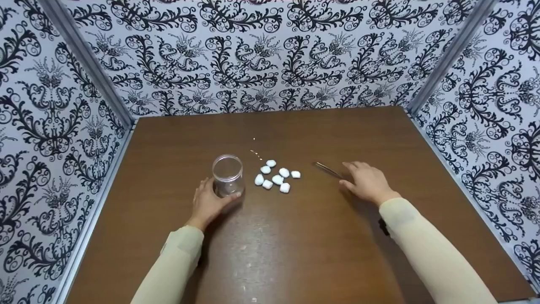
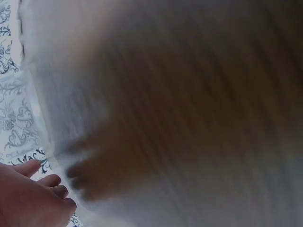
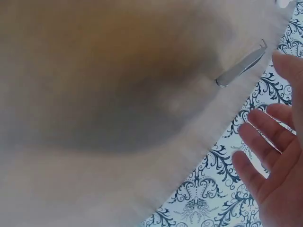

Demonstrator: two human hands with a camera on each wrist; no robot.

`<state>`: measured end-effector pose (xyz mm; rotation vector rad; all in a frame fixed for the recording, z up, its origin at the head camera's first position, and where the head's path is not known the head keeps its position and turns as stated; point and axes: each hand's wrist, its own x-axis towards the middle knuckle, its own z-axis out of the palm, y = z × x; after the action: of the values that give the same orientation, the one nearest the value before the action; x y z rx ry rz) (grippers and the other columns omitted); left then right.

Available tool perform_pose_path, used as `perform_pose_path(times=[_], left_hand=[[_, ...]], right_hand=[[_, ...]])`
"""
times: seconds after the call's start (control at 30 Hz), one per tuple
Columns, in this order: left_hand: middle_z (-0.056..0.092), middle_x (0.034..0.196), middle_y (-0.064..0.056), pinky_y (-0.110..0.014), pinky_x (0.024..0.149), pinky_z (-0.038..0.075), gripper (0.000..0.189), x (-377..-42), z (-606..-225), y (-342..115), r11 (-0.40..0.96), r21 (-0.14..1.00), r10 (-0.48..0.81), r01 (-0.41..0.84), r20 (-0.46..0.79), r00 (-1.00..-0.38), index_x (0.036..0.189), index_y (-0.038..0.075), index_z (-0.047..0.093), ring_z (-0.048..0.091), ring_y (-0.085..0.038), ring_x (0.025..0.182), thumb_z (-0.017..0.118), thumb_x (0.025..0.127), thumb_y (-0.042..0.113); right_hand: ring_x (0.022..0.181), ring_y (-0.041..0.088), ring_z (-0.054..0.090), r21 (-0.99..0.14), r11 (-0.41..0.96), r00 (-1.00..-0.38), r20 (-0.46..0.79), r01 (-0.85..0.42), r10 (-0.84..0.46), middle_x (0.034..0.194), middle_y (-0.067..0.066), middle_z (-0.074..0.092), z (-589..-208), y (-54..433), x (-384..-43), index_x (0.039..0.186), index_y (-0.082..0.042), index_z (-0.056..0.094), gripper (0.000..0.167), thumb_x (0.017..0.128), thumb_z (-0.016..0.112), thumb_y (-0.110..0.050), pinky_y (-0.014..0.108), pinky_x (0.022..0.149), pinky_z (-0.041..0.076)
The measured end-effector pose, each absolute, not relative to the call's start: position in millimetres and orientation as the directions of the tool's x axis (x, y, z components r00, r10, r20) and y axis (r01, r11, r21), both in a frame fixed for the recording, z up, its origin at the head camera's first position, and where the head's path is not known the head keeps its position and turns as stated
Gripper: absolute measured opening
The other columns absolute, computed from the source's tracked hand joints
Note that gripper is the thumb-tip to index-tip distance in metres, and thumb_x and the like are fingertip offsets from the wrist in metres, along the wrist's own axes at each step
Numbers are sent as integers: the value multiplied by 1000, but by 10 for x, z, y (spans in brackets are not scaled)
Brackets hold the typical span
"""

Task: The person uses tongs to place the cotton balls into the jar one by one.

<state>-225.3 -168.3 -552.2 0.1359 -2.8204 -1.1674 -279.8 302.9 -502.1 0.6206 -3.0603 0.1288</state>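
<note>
The left hand (image 1: 211,205) has its grip curled round the clear cylindrical jar (image 1: 228,174) on the brown table (image 1: 295,240), best kept steady; the right hand (image 1: 368,181), its grip spread, lies beside slim silver metal tweezers (image 1: 328,169), best pinched squarely mid-length.

A clear, open-topped jar (image 1: 228,173) stood upright nearer the left edge of the table (image 1: 303,245); metal tweezers (image 1: 328,169) lay nearer the right, slanting toward the far-left corner
</note>
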Motion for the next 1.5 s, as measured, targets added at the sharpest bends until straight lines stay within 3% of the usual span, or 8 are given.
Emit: perform_pose_path(times=[0.3,0.47,0.57,0.77,1.1,1.3,1.5], left_hand=[[35,152,-28,-54,117,9,96,-2248,-5565,-1677,694,719,-100,-25,62,-993,142,1,48,20,-45,145,83,73,58],[38,151,-26,-54,116,15,97,-2274,-5563,-1625,684,729,-110,-27,67,-992,145,0,46,24,-44,144,83,74,55],[43,148,-25,-56,113,22,93,-2286,-5560,-1604,689,723,-131,-40,70,-989,143,0,49,31,-43,141,83,74,54],[48,143,-24,-57,110,27,88,-2293,-5567,-1596,705,709,-136,-25,99,-986,138,0,54,40,-43,135,85,74,51],[41,149,-25,-58,111,23,94,-2273,-5553,-1641,708,705,-130,-53,56,-990,144,0,48,33,-43,139,82,76,54],[33,154,-24,-58,114,19,96,-2237,-5515,-1661,694,715,-120,-84,0,-993,147,-1,44,24,-44,144,78,78,58],[34,155,-23,-59,114,19,94,-2240,-5521,-1667,701,709,-113,-77,3,-994,147,0,45,24,-41,144,79,79,55]], right_hand=[[118,41,57,-48,920,-921,8,-390,-390,129,20,62,-5031,2812,-3048,125,-4,66,46,94,69,-37,60,88,49],[98,38,64,-24,920,-920,-16,-391,-391,105,16,68,-5082,2689,-3140,97,-8,67,28,93,72,-36,58,74,52],[88,36,65,-17,924,-924,-29,-381,-382,92,12,66,-5118,2648,-3175,89,-10,66,24,93,72,-32,57,70,52],[83,34,65,-15,930,-930,-2,-368,-368,85,9,62,-5195,2640,-3199,86,-8,65,19,93,73,-25,55,68,53],[78,33,65,-20,917,-917,46,-398,-397,88,12,66,-5186,2627,-3213,90,-6,64,15,95,69,-19,52,63,53],[65,24,59,-35,882,-882,62,-470,-468,77,5,63,-5051,2584,-3166,87,-10,61,15,96,66,-21,45,55,49],[71,28,63,-55,820,-821,90,-569,-563,85,7,65,-4909,2487,-3040,93,-7,64,10,95,67,-17,48,61,52]])
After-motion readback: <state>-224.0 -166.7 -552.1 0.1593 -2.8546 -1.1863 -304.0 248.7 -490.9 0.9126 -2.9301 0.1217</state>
